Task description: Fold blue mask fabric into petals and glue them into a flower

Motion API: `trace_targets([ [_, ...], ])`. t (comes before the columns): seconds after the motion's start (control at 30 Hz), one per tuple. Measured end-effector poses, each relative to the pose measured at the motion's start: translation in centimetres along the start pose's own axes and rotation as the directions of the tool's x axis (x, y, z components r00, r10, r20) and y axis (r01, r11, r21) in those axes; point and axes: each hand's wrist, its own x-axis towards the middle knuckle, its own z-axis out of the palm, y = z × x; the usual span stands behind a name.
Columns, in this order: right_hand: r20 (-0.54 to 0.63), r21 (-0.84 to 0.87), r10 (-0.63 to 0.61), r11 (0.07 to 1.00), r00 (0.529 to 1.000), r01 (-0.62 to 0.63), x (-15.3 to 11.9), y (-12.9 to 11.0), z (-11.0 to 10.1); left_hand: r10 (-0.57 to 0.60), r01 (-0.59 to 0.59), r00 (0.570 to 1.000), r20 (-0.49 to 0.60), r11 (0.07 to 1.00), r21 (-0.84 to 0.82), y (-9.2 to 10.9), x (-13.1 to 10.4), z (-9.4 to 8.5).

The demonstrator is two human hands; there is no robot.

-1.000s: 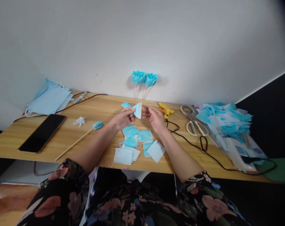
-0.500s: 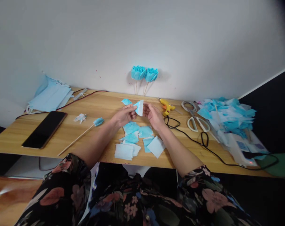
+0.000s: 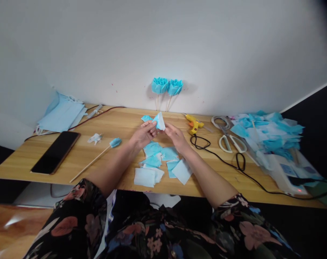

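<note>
Between my two hands, above the table's middle, is a folded piece of blue-and-white mask fabric (image 3: 159, 121). The thumb and fingers of my left hand (image 3: 145, 135) pinch its left side. At its lower right corner, the fingertips of my right hand (image 3: 176, 136) are closed on the white edge; the exact grip is partly hidden. Just behind my left fingers lies a small blue piece (image 3: 146, 118). Below my hands, several cut blue and white fabric pieces (image 3: 152, 162) are spread out. To the left rests a wooden stick with a rolled blue bud (image 3: 115, 142) on its end.
Two blue fabric flowers (image 3: 160, 85) on sticks lean against the wall. A yellow glue gun (image 3: 194, 123), scissors (image 3: 233, 142) and a heap of fabric scraps (image 3: 268, 129) lie to the right. A phone (image 3: 56, 153) and stacked masks (image 3: 61, 115) are at left.
The fabric piece has tilted, and my right fingertips have come onto its lower right corner. My left hand keeps its pinch. The whole view has shifted slightly.
</note>
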Motion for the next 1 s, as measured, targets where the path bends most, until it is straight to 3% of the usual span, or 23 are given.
trace_targets([
  [0.6, -0.235, -0.143, -0.048, 0.99, 0.971, 0.014, -0.1, 0.0, 1.7, 0.04, -0.033, 0.996, -0.078, 0.996, 0.077, -1.2, -0.3, 0.8],
  [1.0, -0.28, -0.192, -0.133, 0.978, 0.951, 0.081, -0.2, 0.4, 1.6, 0.094, -0.097, 0.995, 0.033, 0.988, 0.124, -1.6, -0.4, 0.1],
])
